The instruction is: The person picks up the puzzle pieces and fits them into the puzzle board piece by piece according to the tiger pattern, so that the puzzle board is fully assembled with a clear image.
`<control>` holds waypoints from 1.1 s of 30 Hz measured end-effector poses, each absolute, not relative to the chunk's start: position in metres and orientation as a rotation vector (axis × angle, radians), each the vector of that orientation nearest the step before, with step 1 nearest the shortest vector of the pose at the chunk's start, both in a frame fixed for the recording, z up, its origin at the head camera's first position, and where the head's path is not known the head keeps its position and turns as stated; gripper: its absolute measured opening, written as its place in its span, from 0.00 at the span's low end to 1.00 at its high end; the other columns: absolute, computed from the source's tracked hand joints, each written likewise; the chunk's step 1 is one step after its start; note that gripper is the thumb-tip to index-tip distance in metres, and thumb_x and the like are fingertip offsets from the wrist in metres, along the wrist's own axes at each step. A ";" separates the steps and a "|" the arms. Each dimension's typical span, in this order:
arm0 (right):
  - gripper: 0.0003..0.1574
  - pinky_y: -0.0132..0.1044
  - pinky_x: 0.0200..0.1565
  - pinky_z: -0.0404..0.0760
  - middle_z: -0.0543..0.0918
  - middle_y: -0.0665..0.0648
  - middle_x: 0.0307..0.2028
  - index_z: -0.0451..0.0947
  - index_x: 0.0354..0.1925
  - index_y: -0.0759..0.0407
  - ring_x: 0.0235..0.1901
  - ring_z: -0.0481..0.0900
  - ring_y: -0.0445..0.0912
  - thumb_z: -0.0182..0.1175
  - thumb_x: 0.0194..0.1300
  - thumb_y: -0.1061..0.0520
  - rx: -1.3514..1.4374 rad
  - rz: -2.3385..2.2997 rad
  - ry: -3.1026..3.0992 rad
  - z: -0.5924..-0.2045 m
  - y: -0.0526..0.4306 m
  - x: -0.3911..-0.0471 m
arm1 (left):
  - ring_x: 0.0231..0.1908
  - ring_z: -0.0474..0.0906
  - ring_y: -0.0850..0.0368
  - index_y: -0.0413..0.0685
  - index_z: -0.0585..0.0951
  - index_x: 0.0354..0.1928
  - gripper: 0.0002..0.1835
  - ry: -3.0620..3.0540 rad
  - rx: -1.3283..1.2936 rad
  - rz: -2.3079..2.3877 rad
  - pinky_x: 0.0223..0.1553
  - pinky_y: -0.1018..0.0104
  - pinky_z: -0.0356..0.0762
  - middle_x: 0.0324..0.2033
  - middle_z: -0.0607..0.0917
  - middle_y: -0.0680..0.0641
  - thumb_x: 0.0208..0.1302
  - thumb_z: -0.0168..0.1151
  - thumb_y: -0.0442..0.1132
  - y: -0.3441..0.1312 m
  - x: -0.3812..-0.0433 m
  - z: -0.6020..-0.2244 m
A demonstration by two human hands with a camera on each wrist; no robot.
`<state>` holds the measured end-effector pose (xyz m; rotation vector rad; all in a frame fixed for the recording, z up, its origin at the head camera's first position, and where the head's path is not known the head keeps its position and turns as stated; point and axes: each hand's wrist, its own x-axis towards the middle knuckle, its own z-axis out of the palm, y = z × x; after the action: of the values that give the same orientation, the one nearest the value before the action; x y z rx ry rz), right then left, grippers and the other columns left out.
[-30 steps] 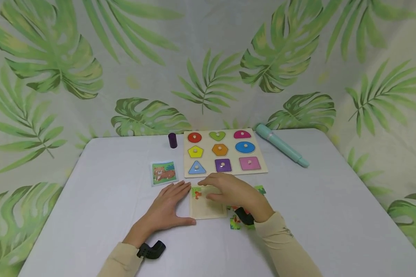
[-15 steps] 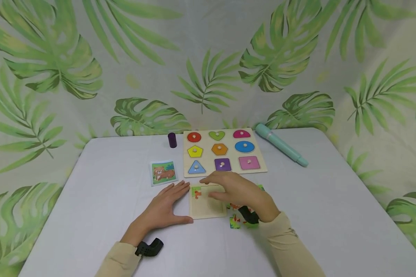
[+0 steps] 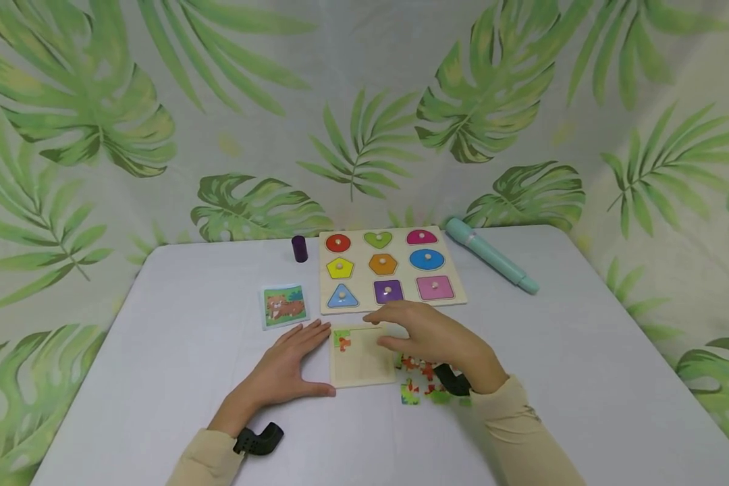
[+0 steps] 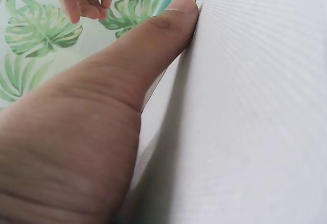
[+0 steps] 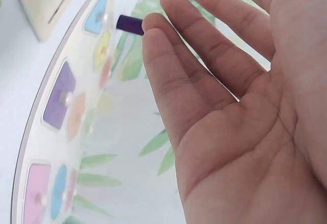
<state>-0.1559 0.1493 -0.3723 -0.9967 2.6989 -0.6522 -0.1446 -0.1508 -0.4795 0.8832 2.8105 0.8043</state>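
Note:
A shallow square wooden puzzle tray (image 3: 364,368) lies flat on the white table, with one jigsaw piece (image 3: 342,339) in its far left corner. My left hand (image 3: 282,371) rests beside it, fingers extended, fingertips and thumb tip at the tray's left edge. Over the tray's right side hovers my right hand (image 3: 434,341); its relaxed fingers hold nothing, as the right wrist view of the palm (image 5: 230,142) confirms. Several loose jigsaw pieces (image 3: 410,393) lie right of the tray, partly hidden under the right hand and wrist. In the left wrist view the left thumb (image 4: 158,35) lies along the tabletop.
Behind the tray sits a shape board (image 3: 361,278) with colourful knobbed pieces. A tiger picture card (image 3: 284,306) lies left of it, and a dark purple cylinder (image 3: 300,249) stands farther back. At the back right is a teal pen-shaped object (image 3: 492,256).
My right hand has drifted to the right over the tray, uncovering more of its inside and some of the loose pieces. The left hand has stayed nearly still.

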 end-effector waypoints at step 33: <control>0.23 0.49 0.58 0.85 0.86 0.55 0.57 0.82 0.61 0.58 0.57 0.82 0.50 0.68 0.70 0.56 -0.978 -0.749 2.748 -0.403 0.204 -0.164 | 0.80 0.54 0.49 0.51 0.64 0.79 0.60 2.822 0.869 0.816 0.79 0.43 0.51 0.79 0.64 0.49 0.49 0.73 0.73 -0.148 -0.142 -0.478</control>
<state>-0.1636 0.2038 -0.4033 -0.9780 2.7480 -0.7494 -0.1421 -0.1480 -0.4783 0.8689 2.8217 0.8162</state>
